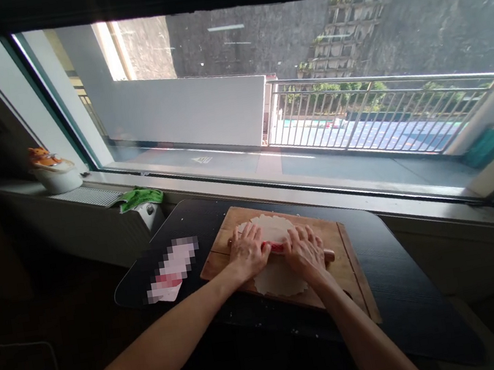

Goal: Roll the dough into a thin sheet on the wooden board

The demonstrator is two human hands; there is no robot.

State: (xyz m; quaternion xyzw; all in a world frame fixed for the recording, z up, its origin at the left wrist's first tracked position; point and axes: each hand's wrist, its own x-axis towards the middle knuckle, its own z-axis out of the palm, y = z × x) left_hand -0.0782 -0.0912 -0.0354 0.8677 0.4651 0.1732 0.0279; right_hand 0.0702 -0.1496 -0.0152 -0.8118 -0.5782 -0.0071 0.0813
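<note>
A flat, pale sheet of dough with an uneven edge lies on a wooden board. Across it runs a rolling pin, its wooden end showing at the right and a red stretch visible between my hands. My left hand rests over the pin's left part, fingers bent over it and thumb pointing inward. On the right part lies my right hand, its fingers likewise curved over the pin. Both palms hide most of the pin and some of the dough.
The board sits on a dark table below a wide window. A blurred pink and white packet lies left of the board. Beyond it are a radiator, a green cloth and a white pot.
</note>
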